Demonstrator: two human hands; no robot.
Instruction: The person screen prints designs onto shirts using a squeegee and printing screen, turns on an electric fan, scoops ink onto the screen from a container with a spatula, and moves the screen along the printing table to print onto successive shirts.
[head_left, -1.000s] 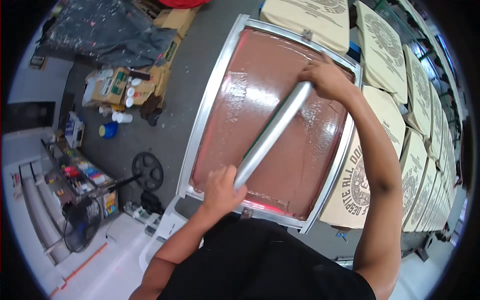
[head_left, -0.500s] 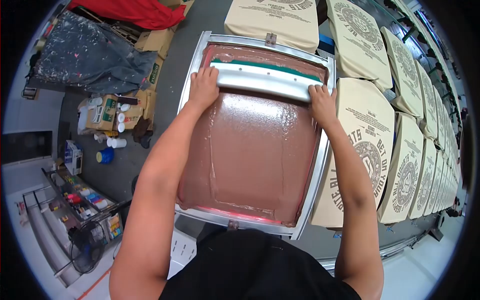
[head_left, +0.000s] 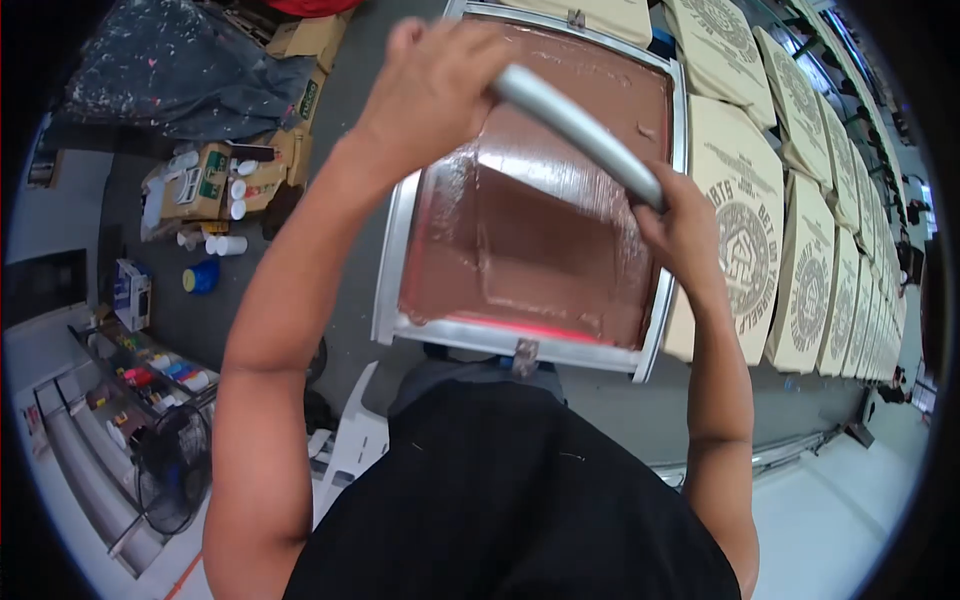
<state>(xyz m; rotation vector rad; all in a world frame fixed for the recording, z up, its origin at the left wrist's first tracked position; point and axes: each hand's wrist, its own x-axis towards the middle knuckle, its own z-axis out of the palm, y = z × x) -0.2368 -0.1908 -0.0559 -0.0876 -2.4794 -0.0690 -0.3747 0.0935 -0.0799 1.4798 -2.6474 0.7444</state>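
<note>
The fingers of the left hand and right hand each grip an end of the silver bar, slanted over the brown-coated framed screen, and I'd worry one slack hold could smear the printed fabric just right of it.

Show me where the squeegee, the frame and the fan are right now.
Squeegee (head_left: pixel 580 129), head view: middle of its silver handle.
Frame (head_left: pixel 400 250), head view: its left rail.
Fan (head_left: pixel 172 468), head view: middle of its round grille.
</note>
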